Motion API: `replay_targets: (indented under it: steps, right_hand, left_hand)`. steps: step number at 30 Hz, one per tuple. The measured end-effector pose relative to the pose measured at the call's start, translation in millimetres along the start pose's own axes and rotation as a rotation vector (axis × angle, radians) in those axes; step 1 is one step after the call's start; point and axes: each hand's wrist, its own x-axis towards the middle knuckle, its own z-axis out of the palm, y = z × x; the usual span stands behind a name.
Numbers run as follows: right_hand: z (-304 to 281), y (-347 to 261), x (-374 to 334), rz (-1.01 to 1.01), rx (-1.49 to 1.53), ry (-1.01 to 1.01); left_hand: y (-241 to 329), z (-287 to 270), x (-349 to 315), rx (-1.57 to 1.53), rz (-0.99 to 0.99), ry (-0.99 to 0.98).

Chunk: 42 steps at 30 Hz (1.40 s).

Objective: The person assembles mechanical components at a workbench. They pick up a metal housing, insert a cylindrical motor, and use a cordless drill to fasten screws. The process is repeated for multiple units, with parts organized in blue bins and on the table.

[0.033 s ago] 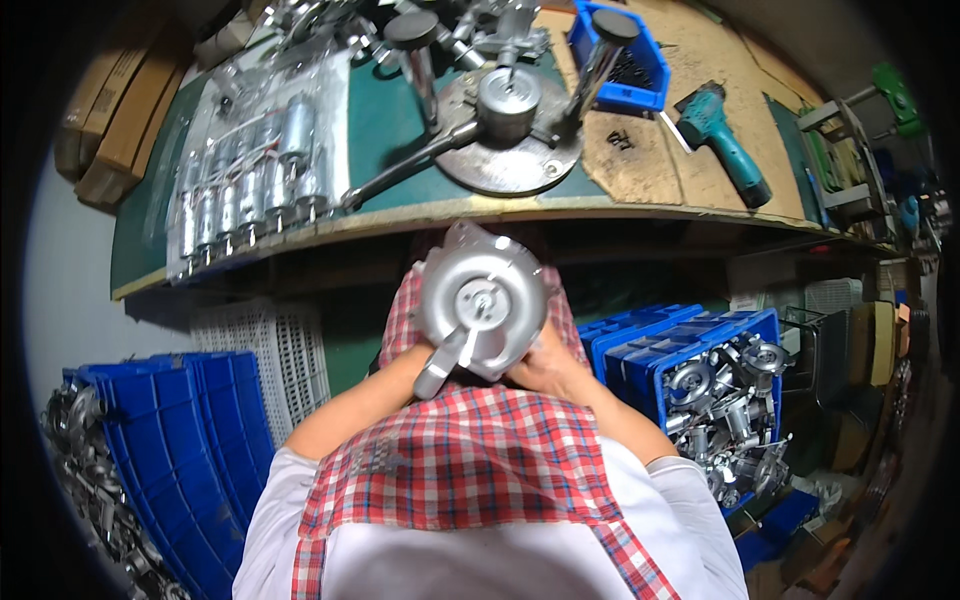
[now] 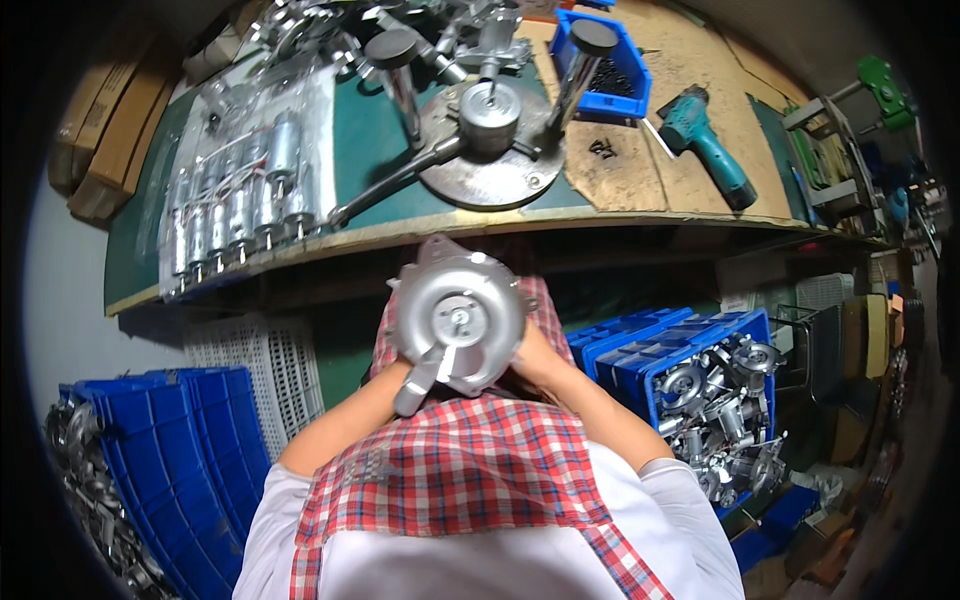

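A round silver blower housing [image 2: 461, 318], snail-shaped with a short spout at its lower left, is held over my lap in front of the bench edge. Its face with the small central hub is turned up. My left hand [image 2: 402, 368] is at its lower left, almost wholly covered by the housing. At the lower right edge my right hand [image 2: 527, 352] supports it, fingers hidden underneath. Beyond, on the bench, a steel fixture [image 2: 490, 185] with a round base, two black-topped posts and a long handle bears a silver cylindrical part [image 2: 490, 112].
Bagged cylindrical motors [image 2: 240, 215] lie on the bench's left. On its right are a blue bin [image 2: 612, 104] of small dark parts and a teal power drill [image 2: 712, 150]. Blue crates stand at my left [image 2: 165, 430] and right [image 2: 625, 375], with metal parts beside or inside.
The whole view has shifted slightly, so bench and housing both appear a little farther left and lower. The housing stays in my hands.
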Motion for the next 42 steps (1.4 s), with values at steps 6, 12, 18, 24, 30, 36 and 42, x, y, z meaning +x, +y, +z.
replay_targets:
  steps: [6,12,18,24,30,36,42]
  right_hand:
    - [-74.6,-118.8,36.5,-0.808,-1.057,0.636]
    - [-134.2,-155.6,92.1,-0.797,-1.49,0.731]
    - [-130.3,-151.8,98.3,-0.73,-1.607,0.776]
    - [-13.4,-139.3,17.3,-0.644,-0.632,0.231]
    - [28.4,-102.7,1.0,-0.555,-0.785,-0.019]
    - [29.8,-95.2,4.2,-0.64,-0.924,0.046]
    - [27.9,-86.8,7.4,-0.418,-0.81,0.181]
  left_hand:
    - [-2.4,-44.3,-1.8,-0.171,-0.137,0.044]
    - [-5.8,-51.9,5.1,-0.259,-0.148,0.089]
    - [-10.3,-47.4,22.6,-0.339,-0.103,0.09]
    - [-10.5,-47.6,17.0,-0.274,-0.07,0.063]
    - [2.9,-46.7,18.3,-0.036,-0.063,0.019]
    - [19.3,-42.5,16.4,-0.128,-0.083,0.058]
    - [12.7,-41.0,18.9,-0.007,-0.119,0.071]
